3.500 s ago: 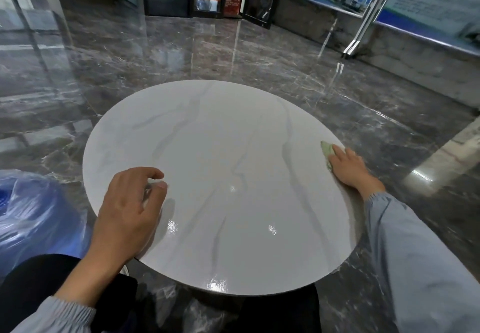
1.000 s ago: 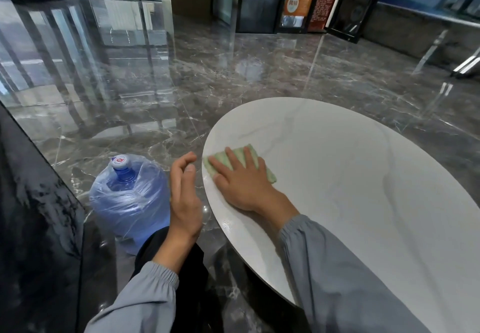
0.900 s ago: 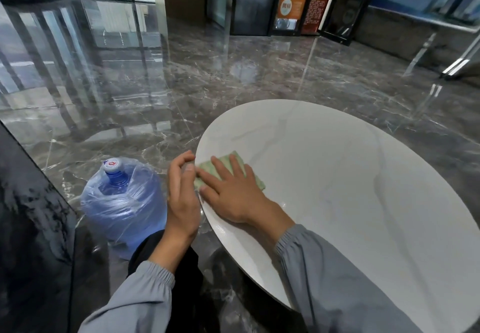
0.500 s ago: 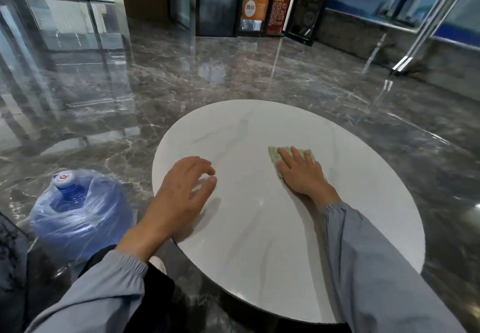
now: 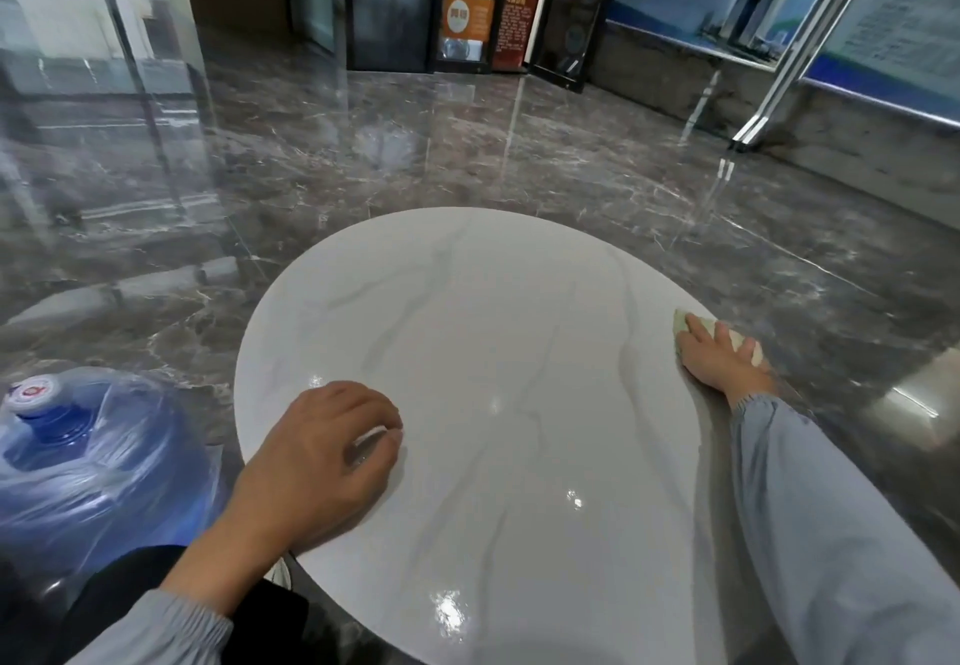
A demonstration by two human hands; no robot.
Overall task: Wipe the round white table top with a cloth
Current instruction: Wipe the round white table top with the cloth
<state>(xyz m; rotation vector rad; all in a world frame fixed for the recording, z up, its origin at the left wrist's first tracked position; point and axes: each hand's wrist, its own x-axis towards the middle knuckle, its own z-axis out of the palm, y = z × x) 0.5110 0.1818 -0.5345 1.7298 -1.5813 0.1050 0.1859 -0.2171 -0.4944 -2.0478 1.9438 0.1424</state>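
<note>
Pressing flat, straight fingers, the right hand pins a green cloth at the white desk edge; the left hand rests loosely curled, holding nothing.

round white table top, green cloth at right edge

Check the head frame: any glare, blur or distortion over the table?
Head view: glare spots on the table near its front edge and by the left hand; the glossy floor shows streaky reflections; the wide-angle lens stretches the table's near side; cloth under the right hand looks sharp.
</note>
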